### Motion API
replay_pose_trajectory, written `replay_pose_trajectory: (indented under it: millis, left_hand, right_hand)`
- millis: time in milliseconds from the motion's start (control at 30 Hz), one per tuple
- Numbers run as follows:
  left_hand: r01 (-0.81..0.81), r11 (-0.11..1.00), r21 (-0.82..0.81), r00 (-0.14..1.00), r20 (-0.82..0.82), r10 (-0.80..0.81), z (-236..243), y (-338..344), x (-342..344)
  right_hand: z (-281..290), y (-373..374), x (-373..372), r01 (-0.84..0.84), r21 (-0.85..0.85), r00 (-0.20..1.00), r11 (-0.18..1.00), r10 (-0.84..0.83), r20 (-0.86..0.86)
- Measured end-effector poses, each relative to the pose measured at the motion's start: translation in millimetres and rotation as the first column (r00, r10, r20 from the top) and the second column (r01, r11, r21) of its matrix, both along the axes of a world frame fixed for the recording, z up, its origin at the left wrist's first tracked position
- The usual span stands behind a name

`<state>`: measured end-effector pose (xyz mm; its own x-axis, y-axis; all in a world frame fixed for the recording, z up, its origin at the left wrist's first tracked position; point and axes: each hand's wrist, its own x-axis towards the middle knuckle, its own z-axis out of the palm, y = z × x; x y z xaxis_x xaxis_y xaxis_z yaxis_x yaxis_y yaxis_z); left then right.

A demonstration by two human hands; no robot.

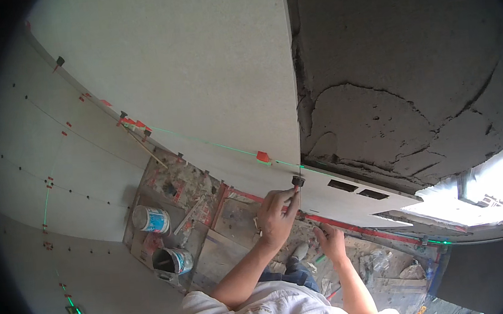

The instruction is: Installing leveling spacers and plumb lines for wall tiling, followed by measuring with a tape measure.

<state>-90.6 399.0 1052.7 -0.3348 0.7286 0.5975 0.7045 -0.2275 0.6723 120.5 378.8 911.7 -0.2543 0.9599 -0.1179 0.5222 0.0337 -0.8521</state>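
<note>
My left hand (277, 217) pinches a tile leveling knob (298, 181) with a black cap and a reddish lower part. It sits at the vertical joint between the large pale wall tile (221, 71) and the lower tile (349, 196), which has two rectangular cutouts. My right hand (332, 244) hovers below that lower tile, fingers loosely bent and a little apart, nothing visible in them. A red wedge (263, 156) sticks out of the seam left of the knob. Along this seam runs a green laser line.
Grey mortar (398, 68) covers the wall at upper right, beside a bright window (501, 178). Two buckets (151, 219) stand on the littered floor at left. A laser level (76, 313) is at lower left. More wedges and black clips dot the left wall's tile joints.
</note>
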Motion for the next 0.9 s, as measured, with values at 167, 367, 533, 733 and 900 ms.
replay_pose_trajectory:
  millis: [167,367,533,733,900]
  left_hand:
    - [0.010,0.999,-0.046,0.928,0.371,0.008,-0.3,6.8,17.9]
    - [0.234,0.961,-0.150,0.460,0.887,0.027,-2.2,3.4,14.5]
    - [0.396,0.878,-0.268,0.506,0.862,0.035,-1.5,-2.9,-5.8]
    - [0.493,0.863,-0.110,0.306,0.950,-0.054,-4.1,1.6,-13.1]
    - [0.559,0.825,-0.089,0.293,0.951,-0.096,-14.8,-0.8,-20.3]
  right_hand:
    - [-1.0,-3.7,-5.7,-0.027,0.026,0.998,0.999,0.028,-0.057]
    - [11.2,-3.0,-21.8,-0.035,0.031,0.996,0.999,0.037,-0.081]
    - [75.0,8.6,-54.8,0.159,-0.054,0.911,0.986,-0.168,-0.377]
    - [135.4,49.1,-106.4,0.298,-0.026,0.806,0.954,-0.266,-0.528]
    - [159.7,52.9,-126.8,0.368,-0.011,0.890,0.930,-0.355,-0.285]
